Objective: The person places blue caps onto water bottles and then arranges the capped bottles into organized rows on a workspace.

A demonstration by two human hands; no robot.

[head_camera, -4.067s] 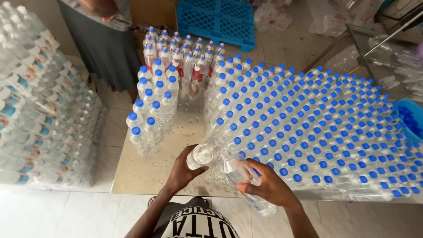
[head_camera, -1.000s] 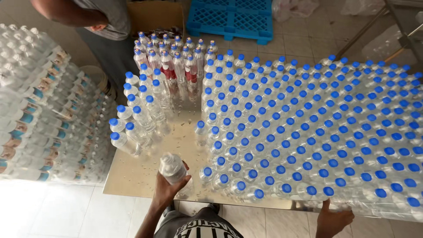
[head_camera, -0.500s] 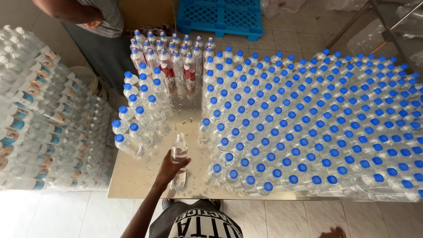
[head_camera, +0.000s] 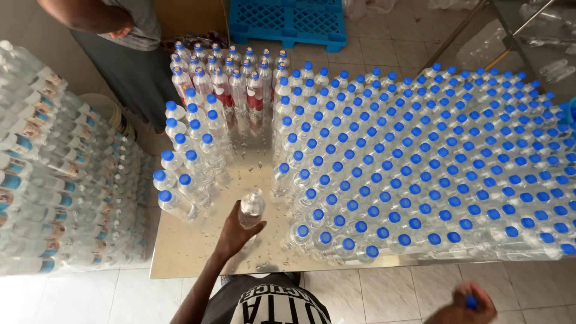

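Bottles fill the head view: a steel table (head_camera: 198, 252), wet with droplets, carries a large block of capped water bottles (head_camera: 432, 162) with blue caps across its right and middle. A smaller cluster of blue-capped bottles (head_camera: 189, 162) stands at the table's left side, and bottles with red labels (head_camera: 225, 84) stand at the far end. In the bare lane between the groups, near the front edge, the person's left hand (head_camera: 234, 234) is wrapped around the lower part of an uncapped clear bottle (head_camera: 252, 207), which stands upright or nearly so on the table. The right hand (head_camera: 465, 306) is low at the bottom right, off the table and over the tiled floor, fingers closed around a small blue cap (head_camera: 472, 302). Shrink-wrapped packs of bottles (head_camera: 60, 180) are stacked at the left. A blue plastic pallet (head_camera: 288, 21) lies on the floor beyond the table, and another person (head_camera: 120, 36) stands at the far left corner
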